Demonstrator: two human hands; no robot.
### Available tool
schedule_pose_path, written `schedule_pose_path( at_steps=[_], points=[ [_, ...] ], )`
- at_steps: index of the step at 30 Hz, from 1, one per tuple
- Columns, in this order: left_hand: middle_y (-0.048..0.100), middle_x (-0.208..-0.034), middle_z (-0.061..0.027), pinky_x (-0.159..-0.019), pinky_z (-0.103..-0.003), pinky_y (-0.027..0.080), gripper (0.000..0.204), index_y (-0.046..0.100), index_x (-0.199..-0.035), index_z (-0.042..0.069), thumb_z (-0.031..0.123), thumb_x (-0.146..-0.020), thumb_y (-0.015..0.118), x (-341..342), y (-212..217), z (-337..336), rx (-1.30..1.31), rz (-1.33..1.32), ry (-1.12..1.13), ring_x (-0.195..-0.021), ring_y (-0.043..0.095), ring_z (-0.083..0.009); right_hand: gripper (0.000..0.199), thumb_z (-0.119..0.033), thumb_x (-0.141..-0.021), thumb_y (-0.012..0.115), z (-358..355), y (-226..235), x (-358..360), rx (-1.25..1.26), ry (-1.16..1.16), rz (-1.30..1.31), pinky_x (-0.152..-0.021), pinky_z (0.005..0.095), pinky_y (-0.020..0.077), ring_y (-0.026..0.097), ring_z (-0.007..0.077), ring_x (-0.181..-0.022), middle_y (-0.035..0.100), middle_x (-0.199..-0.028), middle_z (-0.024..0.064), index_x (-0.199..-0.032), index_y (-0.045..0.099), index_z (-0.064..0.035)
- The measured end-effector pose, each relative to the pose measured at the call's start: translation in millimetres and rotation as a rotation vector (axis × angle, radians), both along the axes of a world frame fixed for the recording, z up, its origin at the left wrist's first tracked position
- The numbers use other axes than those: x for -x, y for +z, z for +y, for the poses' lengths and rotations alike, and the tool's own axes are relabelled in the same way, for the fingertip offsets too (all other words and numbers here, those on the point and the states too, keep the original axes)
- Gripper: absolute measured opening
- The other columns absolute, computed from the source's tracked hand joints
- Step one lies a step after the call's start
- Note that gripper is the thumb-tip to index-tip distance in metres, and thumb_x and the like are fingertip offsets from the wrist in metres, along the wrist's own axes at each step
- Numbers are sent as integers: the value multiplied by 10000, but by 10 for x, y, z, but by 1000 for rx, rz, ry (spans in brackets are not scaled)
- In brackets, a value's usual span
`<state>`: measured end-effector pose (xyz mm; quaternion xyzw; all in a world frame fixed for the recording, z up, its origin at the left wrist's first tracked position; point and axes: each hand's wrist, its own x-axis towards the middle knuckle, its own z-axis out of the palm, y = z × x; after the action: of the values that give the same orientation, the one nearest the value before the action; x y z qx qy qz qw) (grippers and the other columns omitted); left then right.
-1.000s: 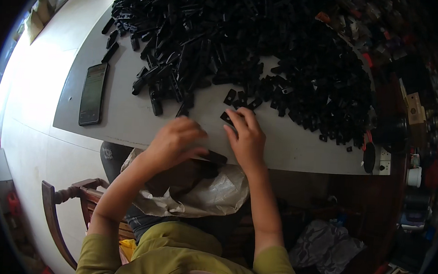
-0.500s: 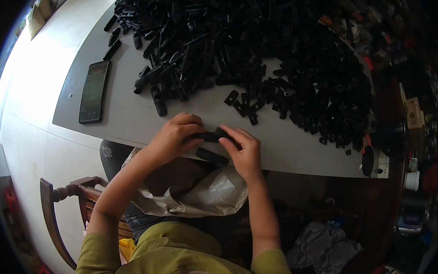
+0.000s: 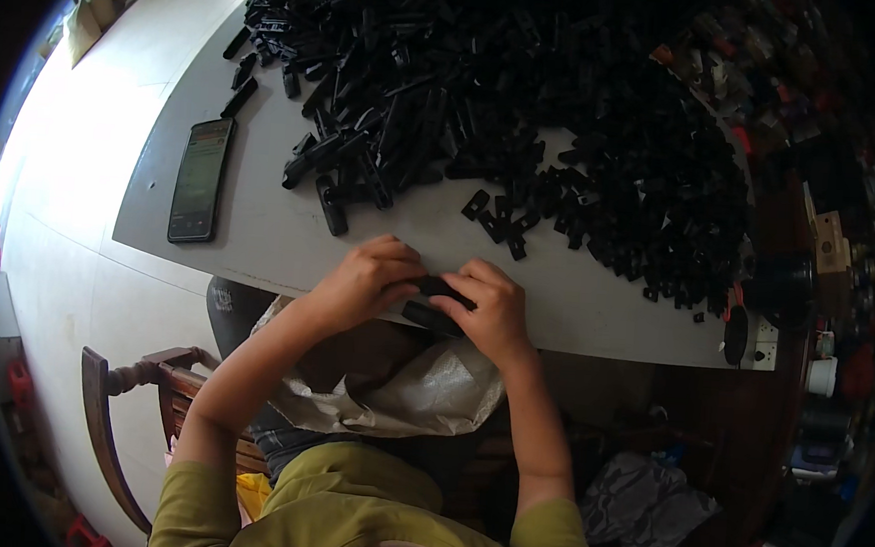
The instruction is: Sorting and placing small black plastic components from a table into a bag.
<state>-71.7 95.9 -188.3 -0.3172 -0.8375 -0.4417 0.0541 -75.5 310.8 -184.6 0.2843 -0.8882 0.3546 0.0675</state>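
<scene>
Over the table's front edge, my left hand (image 3: pixel 369 279) and my right hand (image 3: pixel 491 305) meet with bent fingers around a black plastic piece (image 3: pixel 444 291). The fingers cover most of it, so its exact shape is hidden. Just below, another oblong black piece (image 3: pixel 430 318) lies at the table edge, partly behind my right thumb. Beyond my hands a few small flat black pieces with holes (image 3: pixel 501 217) lie loose. A large heap of long black plastic pieces (image 3: pixel 399 91) covers the far side, and smaller black pieces (image 3: pixel 651 216) are heaped on the right.
A phone (image 3: pixel 201 181) lies on the grey table (image 3: pixel 270 233) at the left. A pale woven sack (image 3: pixel 420 393) hangs open over my lap below the edge. A wooden chair (image 3: pixel 108 424) stands at the left; a power socket (image 3: pixel 765 356) sits at the table's right corner.
My hands have come closer together, and less of the black piece shows between them. The whole view has shifted slightly, moving the table and heaps a little to the right.
</scene>
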Motion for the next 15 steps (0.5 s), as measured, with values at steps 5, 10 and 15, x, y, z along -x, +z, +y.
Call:
schedule_pose_path(
  at_steps=[5, 10, 15],
  points=[
    [580, -846, -139, -711, -399, 473, 231, 650, -987, 27, -28, -770, 591, -114, 140, -332, 66, 174, 324, -818, 566, -309, 359, -403, -816, 720, -155, 204, 380, -73, -420, 88, -522, 328, 454, 603, 215, -618, 588, -708, 54, -762, 671, -52],
    [585, -1036, -117, -786, -401, 485, 336, 610, -1034, 50, -78, -723, 591, 98, 175, -604, 327, 298, 660, -942, 561, -323, 297, -333, -792, 744, -364, 137, 742, -623, -588, 97, -583, 350, 522, 668, 249, -687, 642, -775, 91, -765, 667, -47],
    [580, -1074, -109, -824, -405, 478, 372, 598, -1045, 58, 5, -695, 709, 121, 168, -560, 268, 160, 427, -1005, 554, -334, 268, -263, -781, 750, -270, 49, 677, -501, -474, 191, -595, 335, 531, 668, 228, -669, 660, -820, 105, -870, 655, -29]
  ],
)
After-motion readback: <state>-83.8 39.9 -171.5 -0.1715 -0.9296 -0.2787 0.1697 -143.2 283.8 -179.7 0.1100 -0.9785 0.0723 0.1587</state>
